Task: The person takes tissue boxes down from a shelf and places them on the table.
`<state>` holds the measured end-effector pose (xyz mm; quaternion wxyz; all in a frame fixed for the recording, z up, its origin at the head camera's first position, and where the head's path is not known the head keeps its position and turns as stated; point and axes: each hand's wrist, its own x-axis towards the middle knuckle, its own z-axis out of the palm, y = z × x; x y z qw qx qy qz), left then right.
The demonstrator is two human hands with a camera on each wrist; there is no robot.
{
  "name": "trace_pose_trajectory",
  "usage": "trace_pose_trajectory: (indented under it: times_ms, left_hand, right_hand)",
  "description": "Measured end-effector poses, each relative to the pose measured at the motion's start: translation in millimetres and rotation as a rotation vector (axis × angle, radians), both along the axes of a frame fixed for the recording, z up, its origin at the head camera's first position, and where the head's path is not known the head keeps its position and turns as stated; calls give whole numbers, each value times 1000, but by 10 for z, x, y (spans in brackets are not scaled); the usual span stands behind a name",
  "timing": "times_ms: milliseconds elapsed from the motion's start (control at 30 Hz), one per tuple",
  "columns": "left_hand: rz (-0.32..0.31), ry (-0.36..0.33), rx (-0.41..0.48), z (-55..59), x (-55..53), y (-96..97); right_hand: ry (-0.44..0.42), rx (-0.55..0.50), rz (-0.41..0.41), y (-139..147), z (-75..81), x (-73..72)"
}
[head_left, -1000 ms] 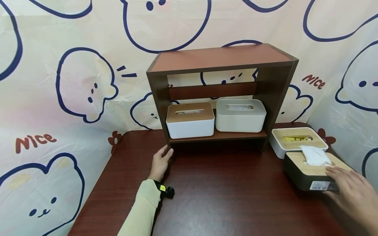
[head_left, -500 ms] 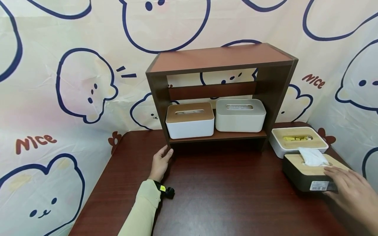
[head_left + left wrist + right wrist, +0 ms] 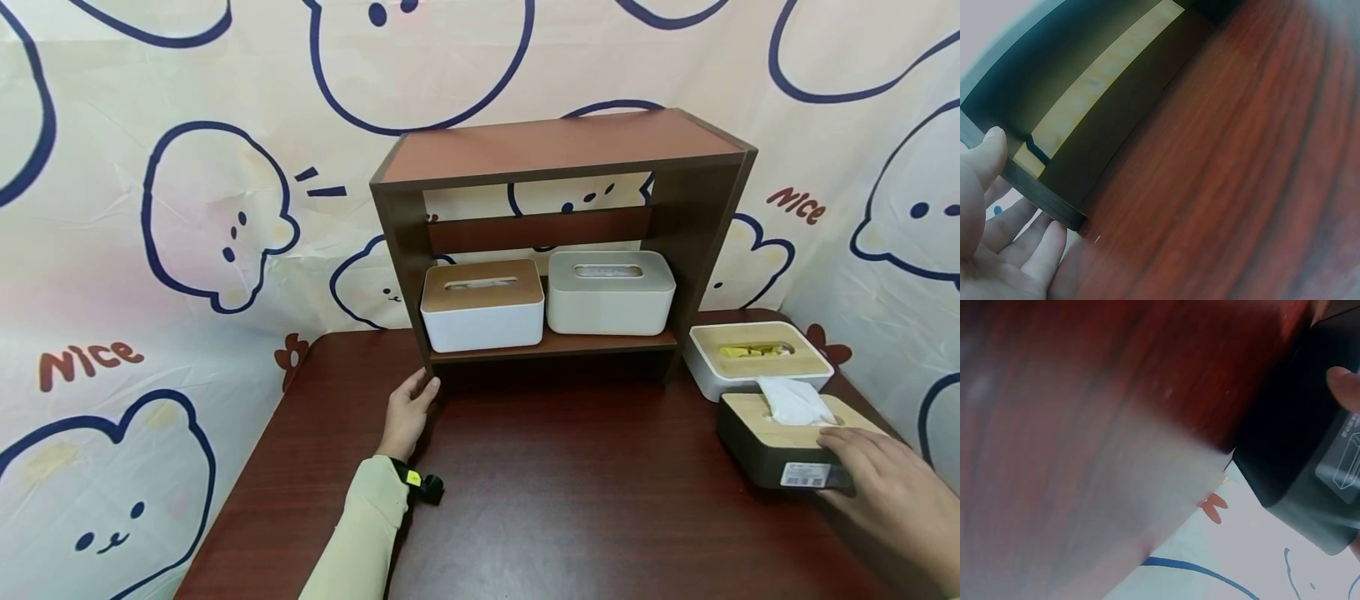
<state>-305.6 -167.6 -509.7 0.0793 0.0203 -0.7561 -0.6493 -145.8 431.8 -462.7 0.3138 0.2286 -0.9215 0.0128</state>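
Note:
My left hand (image 3: 406, 414) grips the lower front edge of the left side panel of a brown shelf (image 3: 566, 152). In the left wrist view its thumb (image 3: 991, 153) lies on the panel's inner side, fingers on the outer side. At the right, my right hand (image 3: 888, 492) holds a dark tissue box (image 3: 757, 446) with a wood-look lid and a white tissue sticking out. Its fingers lie on the lid's near right corner, and the right wrist view shows the thumb (image 3: 1344, 387) against the dark body near a label. Whether the box touches the table cannot be told.
On the shelf stand a white tissue box (image 3: 483, 325) with a brown lid and a pale grey one (image 3: 611, 312). A white tissue box (image 3: 708, 371) with a light wood lid and yellow content sits behind the dark one. The red-brown table (image 3: 585, 500) meets a bear-patterned wall cloth (image 3: 217, 358).
My right hand has shifted slightly left and toward me with the dark tissue box. The left hand and the shelf have stayed in place.

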Motion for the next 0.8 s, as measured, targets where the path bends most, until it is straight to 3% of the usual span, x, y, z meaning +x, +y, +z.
trace_pose_trajectory:
  times_ms: [267, 633, 800]
  left_hand:
    - [-7, 12, 12, 5, -4, 10]
    - [-9, 16, 25, 10, 5, 9]
    - [-10, 21, 13, 6, -1, 10]
  right_hand:
    - [-108, 103, 11, 65, -6, 19]
    - [-77, 135, 40, 63, -71, 20]
    - [-110, 176, 32, 72, -58, 8]
